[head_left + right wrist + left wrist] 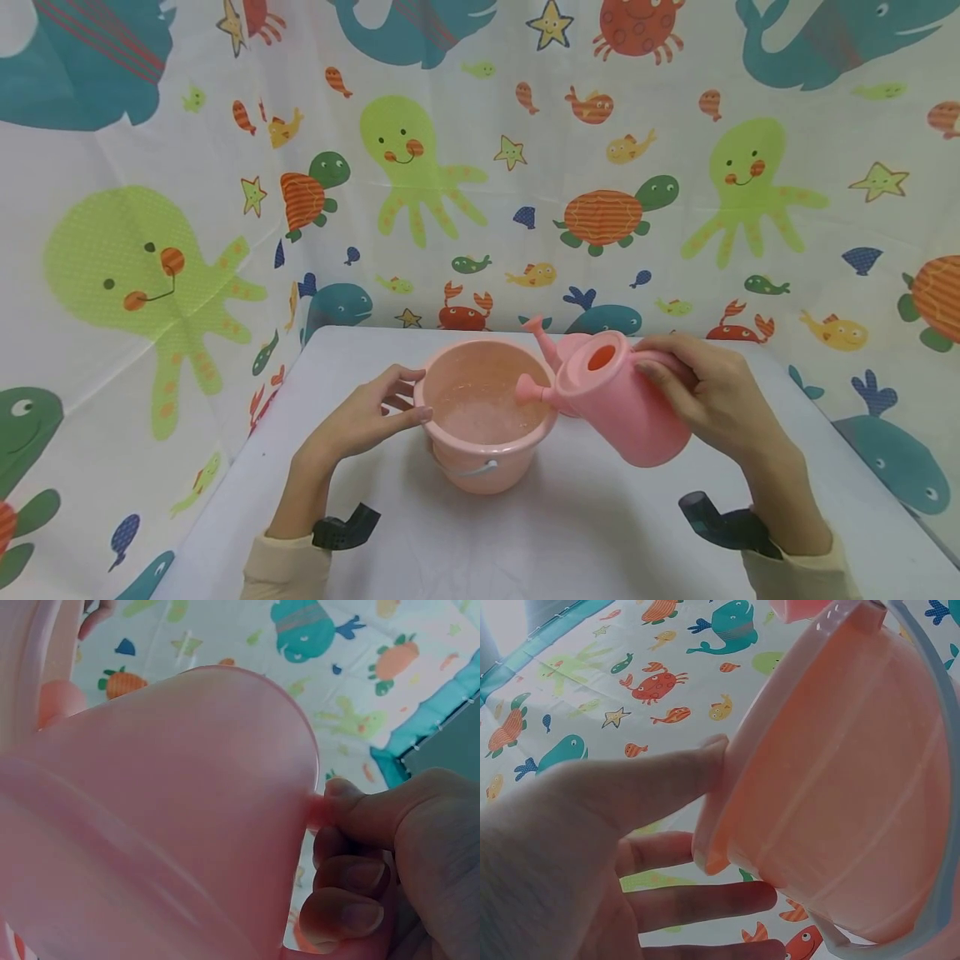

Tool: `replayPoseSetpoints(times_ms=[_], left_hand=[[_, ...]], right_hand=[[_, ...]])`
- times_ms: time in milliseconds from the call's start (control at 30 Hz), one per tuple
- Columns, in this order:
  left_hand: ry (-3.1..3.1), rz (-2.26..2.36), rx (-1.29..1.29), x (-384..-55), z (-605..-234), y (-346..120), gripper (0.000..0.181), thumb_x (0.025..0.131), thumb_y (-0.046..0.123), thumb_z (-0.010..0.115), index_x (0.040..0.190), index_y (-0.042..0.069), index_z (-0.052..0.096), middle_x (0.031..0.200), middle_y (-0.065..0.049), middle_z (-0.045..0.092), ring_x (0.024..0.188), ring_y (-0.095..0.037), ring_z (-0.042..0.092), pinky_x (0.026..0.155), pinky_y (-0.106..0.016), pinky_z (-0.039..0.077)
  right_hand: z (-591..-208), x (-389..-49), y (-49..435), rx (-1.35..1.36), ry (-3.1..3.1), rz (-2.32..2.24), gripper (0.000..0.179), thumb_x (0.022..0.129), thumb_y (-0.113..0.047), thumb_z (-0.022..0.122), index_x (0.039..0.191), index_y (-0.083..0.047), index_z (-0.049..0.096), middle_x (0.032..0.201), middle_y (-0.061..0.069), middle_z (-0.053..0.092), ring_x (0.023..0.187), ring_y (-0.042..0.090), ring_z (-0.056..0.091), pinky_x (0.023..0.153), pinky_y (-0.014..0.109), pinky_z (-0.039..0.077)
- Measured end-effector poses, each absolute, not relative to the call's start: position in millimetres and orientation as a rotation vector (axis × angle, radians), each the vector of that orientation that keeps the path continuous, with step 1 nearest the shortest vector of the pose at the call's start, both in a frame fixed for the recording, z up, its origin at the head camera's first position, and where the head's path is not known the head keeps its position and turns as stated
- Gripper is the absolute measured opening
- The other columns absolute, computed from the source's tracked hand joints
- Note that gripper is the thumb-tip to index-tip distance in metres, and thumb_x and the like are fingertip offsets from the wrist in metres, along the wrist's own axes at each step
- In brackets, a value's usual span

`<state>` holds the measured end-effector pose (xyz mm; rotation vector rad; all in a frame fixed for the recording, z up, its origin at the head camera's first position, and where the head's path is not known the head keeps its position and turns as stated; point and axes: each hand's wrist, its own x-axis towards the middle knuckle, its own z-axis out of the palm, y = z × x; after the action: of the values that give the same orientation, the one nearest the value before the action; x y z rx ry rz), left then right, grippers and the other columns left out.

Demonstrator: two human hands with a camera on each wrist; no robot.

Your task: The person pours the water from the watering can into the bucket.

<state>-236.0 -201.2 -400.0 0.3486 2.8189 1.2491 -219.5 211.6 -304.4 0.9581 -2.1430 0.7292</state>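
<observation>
A pink bucket (483, 467) with a pale handle (939, 847) stands upright on the table. My left hand (382, 407) holds its rim at the left side, thumb against the rim, fingers spread by the outer wall. My right hand (708, 387) grips the handle of a pink watering can (637, 408), fingers curled round it in the right wrist view. The can is held off the table and tilted left, its spout (534, 390) over the bucket's opening. Whether water runs from the spout I cannot tell. The bucket's inside looks shiny.
Behind the held can, a second pink watering can (573, 343) is partly hidden, its spout pointing up and left. The white table (600, 533) backs onto a curtain (465, 150) printed with sea animals, which also hangs along the left and right sides.
</observation>
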Motion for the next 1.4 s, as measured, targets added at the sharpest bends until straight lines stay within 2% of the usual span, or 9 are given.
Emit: replayPoseSetpoints(times_ms=[267, 533, 833, 1400], left_hand=[[2.815, 1.251, 0.334, -236.5, -401.0, -201.8, 0.069, 0.084, 0.059, 0.07, 0.139, 0.022, 0.05, 0.131, -0.003, 0.065, 0.121, -0.024, 0.062, 0.102, -0.057, 0.05], [2.818, 1.247, 0.316, -236.0, -400.9, -202.0, 0.067, 0.085, 0.057, 0.07, 0.138, 0.023, 0.051, 0.128, -0.003, 0.066, 0.118, -0.023, 0.062, 0.099, -0.055, 0.051], [2.81, 1.252, 0.313, -235.9, -400.7, -201.3, 0.063, 0.086, 0.052, 0.071, 0.138, 0.023, 0.05, 0.129, -0.004, 0.066, 0.12, -0.027, 0.061, 0.098, -0.054, 0.052], [2.8, 1.255, 0.297, -236.8, -400.0, -201.6, 0.068, 0.083, 0.059, 0.071, 0.138, 0.024, 0.05, 0.129, -0.003, 0.066, 0.117, -0.022, 0.062, 0.096, -0.048, 0.054]], right_hand=[[-303.7, -220.0, 211.6, 0.966, -2.136, 0.736, 0.043, 0.071, 0.009, 0.082, 0.11, -0.005, 0.071, 0.093, 0.004, 0.073, 0.079, 0.011, 0.067, 0.082, 0.003, 0.049], [-303.1, -219.7, 210.1, 0.966, -2.139, 0.739, 0.044, 0.07, 0.01, 0.082, 0.11, -0.005, 0.071, 0.094, 0.003, 0.073, 0.08, 0.01, 0.067, 0.082, 0.003, 0.049], [-301.4, -219.1, 209.0, 0.956, -2.146, 0.726, 0.043, 0.07, 0.01, 0.082, 0.109, -0.006, 0.071, 0.093, 0.001, 0.073, 0.078, 0.01, 0.066, 0.08, 0.003, 0.049], [-299.0, -217.9, 206.6, 0.958, -2.161, 0.709, 0.042, 0.071, 0.01, 0.081, 0.109, -0.005, 0.071, 0.093, 0.001, 0.073, 0.077, 0.011, 0.066, 0.079, 0.003, 0.049]])
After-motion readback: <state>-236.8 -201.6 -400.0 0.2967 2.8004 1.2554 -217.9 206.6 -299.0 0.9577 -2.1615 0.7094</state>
